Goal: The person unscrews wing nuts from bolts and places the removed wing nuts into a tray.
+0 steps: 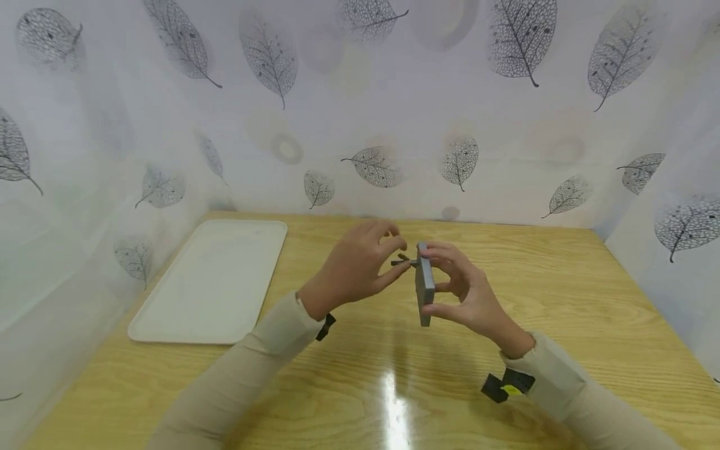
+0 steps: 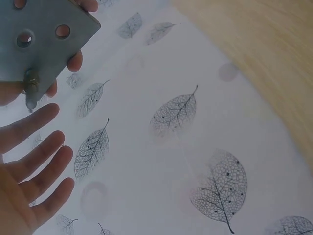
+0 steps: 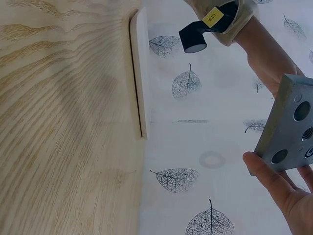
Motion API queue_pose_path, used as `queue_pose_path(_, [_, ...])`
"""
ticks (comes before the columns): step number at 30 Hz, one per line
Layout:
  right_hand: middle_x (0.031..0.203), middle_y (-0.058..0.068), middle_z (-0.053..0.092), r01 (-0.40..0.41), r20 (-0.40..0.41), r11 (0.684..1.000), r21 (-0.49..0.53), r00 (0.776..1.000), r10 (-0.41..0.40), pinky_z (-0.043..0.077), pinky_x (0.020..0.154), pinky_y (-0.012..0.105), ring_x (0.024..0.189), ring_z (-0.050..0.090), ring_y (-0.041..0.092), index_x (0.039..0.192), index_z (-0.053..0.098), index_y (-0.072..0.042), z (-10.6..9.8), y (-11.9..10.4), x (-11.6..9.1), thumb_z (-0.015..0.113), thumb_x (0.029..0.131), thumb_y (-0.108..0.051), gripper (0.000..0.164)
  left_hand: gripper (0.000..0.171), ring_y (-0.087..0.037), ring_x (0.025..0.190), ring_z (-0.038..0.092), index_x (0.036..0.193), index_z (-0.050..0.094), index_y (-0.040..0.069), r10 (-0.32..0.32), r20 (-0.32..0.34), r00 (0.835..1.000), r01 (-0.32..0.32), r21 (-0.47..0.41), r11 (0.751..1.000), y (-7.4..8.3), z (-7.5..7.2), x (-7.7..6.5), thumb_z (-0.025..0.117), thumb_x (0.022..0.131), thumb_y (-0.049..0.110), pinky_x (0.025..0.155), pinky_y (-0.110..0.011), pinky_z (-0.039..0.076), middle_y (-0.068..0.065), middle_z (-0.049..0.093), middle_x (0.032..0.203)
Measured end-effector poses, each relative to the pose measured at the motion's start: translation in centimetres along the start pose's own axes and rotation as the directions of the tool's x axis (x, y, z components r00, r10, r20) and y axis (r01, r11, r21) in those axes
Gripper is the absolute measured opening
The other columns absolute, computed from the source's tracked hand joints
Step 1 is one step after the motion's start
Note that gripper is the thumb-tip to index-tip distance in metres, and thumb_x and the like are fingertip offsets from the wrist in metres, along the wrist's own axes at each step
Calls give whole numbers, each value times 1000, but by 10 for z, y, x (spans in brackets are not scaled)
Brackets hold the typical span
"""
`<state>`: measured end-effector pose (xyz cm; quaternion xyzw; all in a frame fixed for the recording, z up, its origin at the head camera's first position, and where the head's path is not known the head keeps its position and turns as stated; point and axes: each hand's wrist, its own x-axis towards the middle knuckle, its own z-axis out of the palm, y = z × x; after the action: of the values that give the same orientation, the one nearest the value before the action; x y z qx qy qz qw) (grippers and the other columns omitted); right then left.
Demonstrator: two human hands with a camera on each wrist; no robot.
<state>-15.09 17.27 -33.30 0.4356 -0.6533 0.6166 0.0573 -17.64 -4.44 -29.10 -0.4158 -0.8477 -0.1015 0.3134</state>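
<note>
From my remote seat, the only writing I find is on a yellow label (image 3: 212, 17) stuck to the black camera (image 3: 193, 40) on the left wrist, at the top of the right wrist view; its few characters are too small for me to read surely. Another yellow patch (image 1: 512, 390) shows by the right cuff, lower right in the head view, with no legible lettering.

Around the work, I have a white tray (image 1: 205, 281) on the left of the wooden desk (image 1: 551, 300), a strip of glare at bottom centre, and a leaf-printed curtain (image 1: 506, 125) behind. Nearest the hands, just right of centre, is a grey metal plate (image 1: 425, 290) held on edge above the desk. My right hand (image 1: 469, 290) grips it between thumb and fingers. My left hand (image 1: 360, 262) is loose, its fingers apart, with the thumb at or close to a bolt (image 2: 31, 90) jutting from the plate; I cannot tell whether they touch.

The head view gives me the plate nearly edge-on, while both wrist views reveal round holes in it. In the right wrist view, one hole looks threaded, and the plate blocks the left fingers.
</note>
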Motion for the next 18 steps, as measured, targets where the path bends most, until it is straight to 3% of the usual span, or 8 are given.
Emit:
queue_pose_path(9, [143,2,38,-2,-5,1000,-3,1000,2,57,76,30,127,48,13,136,41,0,0,2,-2,72,74,8,69,18,-19,95,60,94,68,13,-38,-19,999,38,38,999,0,-1,2,65,86,28,89,-34,49,-3,62,101])
queue_pose_path(14, [143,3,37,8,0,1000,-4,1000,-8,57,76,31,127,48,14,136,41,1,-1,3,-1,72,75,7,70,20,-19,92,60,92,68,12,14,-73,997,-13,10,1000,1,-1,-2,65,86,30,86,-33,49,-4,63,99])
queue_pose_path(18, [144,4,37,9,1,1000,-11,1000,-9,57,77,31,128,47,13,136,40,1,-2,2,0,72,75,7,69,23,-18,90,59,91,67,12,53,-59,997,-54,-17,998,2,-1,-4,65,85,34,85,-32,50,-4,62,99])
